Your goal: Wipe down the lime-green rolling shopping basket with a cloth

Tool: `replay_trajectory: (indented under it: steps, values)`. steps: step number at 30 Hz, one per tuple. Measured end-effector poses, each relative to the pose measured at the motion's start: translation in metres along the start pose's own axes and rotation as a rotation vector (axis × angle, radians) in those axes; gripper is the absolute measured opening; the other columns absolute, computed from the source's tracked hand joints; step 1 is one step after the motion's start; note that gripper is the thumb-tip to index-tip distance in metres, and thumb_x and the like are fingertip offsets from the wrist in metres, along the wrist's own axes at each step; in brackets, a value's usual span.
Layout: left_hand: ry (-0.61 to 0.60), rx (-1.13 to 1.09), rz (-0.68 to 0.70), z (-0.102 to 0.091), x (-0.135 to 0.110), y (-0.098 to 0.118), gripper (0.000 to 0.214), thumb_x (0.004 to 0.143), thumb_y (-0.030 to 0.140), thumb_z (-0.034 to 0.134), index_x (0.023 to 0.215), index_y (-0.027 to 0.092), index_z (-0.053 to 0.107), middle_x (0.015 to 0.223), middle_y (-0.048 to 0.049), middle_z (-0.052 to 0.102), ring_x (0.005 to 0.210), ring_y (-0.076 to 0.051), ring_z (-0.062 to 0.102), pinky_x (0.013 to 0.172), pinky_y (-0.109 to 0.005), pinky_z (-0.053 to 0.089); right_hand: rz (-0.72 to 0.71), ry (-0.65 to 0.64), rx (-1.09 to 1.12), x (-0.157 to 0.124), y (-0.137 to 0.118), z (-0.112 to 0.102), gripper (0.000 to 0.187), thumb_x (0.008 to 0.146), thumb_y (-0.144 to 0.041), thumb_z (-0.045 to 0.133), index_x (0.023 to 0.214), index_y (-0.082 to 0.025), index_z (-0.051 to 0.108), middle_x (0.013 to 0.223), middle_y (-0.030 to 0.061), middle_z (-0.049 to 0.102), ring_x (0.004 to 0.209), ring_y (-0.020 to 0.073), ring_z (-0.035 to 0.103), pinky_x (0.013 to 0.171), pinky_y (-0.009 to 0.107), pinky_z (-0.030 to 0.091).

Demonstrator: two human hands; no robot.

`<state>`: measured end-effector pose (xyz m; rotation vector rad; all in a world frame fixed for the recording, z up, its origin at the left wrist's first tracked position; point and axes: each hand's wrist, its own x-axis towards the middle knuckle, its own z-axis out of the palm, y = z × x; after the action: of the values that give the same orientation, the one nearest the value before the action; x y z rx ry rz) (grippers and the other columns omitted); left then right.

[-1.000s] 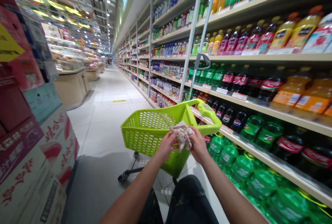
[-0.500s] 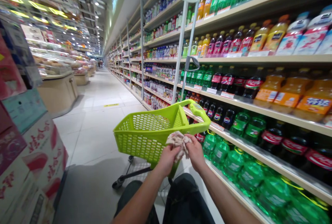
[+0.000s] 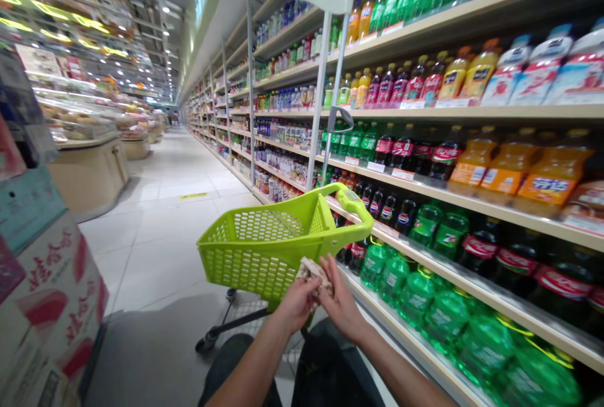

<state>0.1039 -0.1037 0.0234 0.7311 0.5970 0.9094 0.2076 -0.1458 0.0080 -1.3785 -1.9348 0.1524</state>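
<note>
My left hand (image 3: 296, 302) is closed around a crumpled pale wad (image 3: 310, 270) that looks like tissue or cloth. My right hand (image 3: 338, 301) presses its fingers against the same wad from the right, fingers partly stretched. Both hands hover just behind the rear of a lime green plastic shopping cart (image 3: 264, 250), below its curved handle (image 3: 352, 206). The cart's basket appears to hold nothing. My dark trousers (image 3: 325, 369) show beneath my forearms.
Long shelves (image 3: 453, 206) of soda and juice bottles line the right side, close to the cart. Stacked printed cartons (image 3: 42, 294) stand at the left. A tiled aisle (image 3: 174, 199) runs ahead past a curved wooden counter (image 3: 89, 171).
Both hands have lowered with the wad, from level with the cart's handle to below it, and squeezed it smaller. The view has shifted so the cart sits further left.
</note>
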Motion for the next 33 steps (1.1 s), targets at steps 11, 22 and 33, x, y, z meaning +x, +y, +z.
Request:
replay_trajectory:
  steps: [11, 22, 33]
  values:
    - [-0.025, 0.472, -0.168, 0.005, -0.008, -0.001, 0.034, 0.067, 0.024, 0.045, 0.097, 0.018, 0.059, 0.085, -0.0011, 0.064, 0.082, -0.016, 0.055, 0.074, -0.032, 0.037, -0.333, 0.084, -0.409, -0.009, 0.047, 0.004, 0.051, 0.073, -0.004, 0.041, 0.123, -0.014, 0.047, 0.124, 0.0131, 0.050, 0.121, 0.0239, 0.040, 0.094, 0.045, 0.041]
    - [0.411, 1.760, 0.269, -0.049, 0.046, 0.081, 0.064, 0.068, 0.015, 0.046, 0.130, 0.017, 0.030, 0.143, -0.0094, 0.023, 0.132, -0.024, 0.017, 0.103, -0.052, 0.016, -0.245, 0.677, -0.422, 0.056, 0.087, -0.082, 0.051, 0.080, -0.004, 0.035, 0.125, -0.025, 0.045, 0.129, 0.0039, 0.046, 0.127, 0.0198, 0.029, 0.103, 0.046, 0.031]
    - [0.296, 2.081, 0.216, -0.057, 0.043, 0.072, 0.075, 0.068, 0.020, 0.044, 0.136, 0.016, 0.013, 0.146, -0.0065, 0.011, 0.134, -0.023, 0.010, 0.102, -0.058, 0.014, -0.431, 0.518, -0.392, 0.040, 0.082, -0.051, 0.043, 0.083, -0.008, 0.039, 0.122, -0.024, 0.048, 0.124, 0.0067, 0.052, 0.125, 0.0201, 0.034, 0.101, 0.047, 0.033]
